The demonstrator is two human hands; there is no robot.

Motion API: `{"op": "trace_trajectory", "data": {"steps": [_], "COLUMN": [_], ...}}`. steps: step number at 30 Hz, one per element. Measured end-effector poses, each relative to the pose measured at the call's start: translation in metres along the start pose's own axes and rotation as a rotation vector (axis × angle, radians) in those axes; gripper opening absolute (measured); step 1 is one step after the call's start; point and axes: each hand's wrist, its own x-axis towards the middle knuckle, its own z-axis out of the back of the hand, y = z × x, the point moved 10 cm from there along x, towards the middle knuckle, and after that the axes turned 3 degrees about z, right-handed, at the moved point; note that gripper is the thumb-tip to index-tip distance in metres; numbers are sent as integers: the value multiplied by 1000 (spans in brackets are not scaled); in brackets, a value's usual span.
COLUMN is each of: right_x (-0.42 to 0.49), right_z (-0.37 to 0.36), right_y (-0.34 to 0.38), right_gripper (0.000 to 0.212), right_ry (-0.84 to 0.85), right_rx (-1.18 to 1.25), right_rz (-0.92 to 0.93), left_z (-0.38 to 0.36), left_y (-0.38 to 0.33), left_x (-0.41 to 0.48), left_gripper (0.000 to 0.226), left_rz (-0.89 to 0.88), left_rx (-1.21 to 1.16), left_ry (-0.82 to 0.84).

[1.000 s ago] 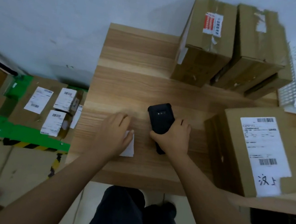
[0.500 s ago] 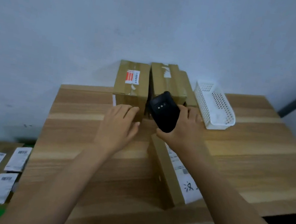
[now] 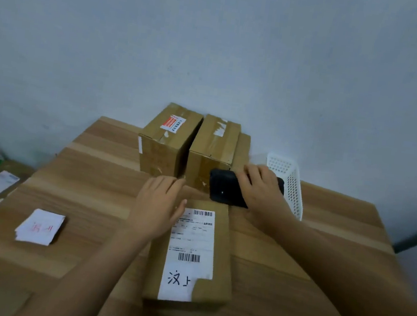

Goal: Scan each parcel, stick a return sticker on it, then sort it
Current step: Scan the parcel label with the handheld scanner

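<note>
Presently: wooden surface (image 3: 93, 177) against pale wall (image 3: 217, 39). Parcels counted: one labelled parcel (image 3: 218, 254) under left hand (image 3: 160, 204), three stood beyond both hands. One white basket (image 3: 291, 184) behind right hand (image 3: 261, 191). One sticker stack (image 3: 40, 227) left of left hand. Left hand spread flat, resting on parcel's far-left edge. Right hand closed round black scanner (image 3: 224, 190), above parcel's far end.

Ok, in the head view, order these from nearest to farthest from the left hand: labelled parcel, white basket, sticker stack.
1. Labelled parcel: left hand overlaps its left edge.
2. Sticker stack: further left, on the table's near-left part.
3. White basket: far right, beyond the right hand holding the scanner.
</note>
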Motion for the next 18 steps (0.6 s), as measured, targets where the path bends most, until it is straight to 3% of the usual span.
{"op": "trace_trajectory", "data": {"steps": [3, 7, 12, 18], "right_x": [11, 18, 18, 19], "right_z": [9, 18, 18, 22], "right_y": [15, 38, 53, 50], "right_gripper": [59, 50, 45, 43], "right_ry": [27, 47, 105, 107], "right_rx": [-113, -223, -318, -337], "right_rz": [276, 533, 688, 713], "left_z": [-4, -6, -8, -6], "left_y": [1, 1, -7, -11], "left_x": [-12, -27, -32, -37], "left_gripper": [47, 39, 41, 39], "left_rz": [68, 93, 124, 115], "left_rx": [23, 54, 39, 96], "left_ry": [47, 43, 53, 20]}}
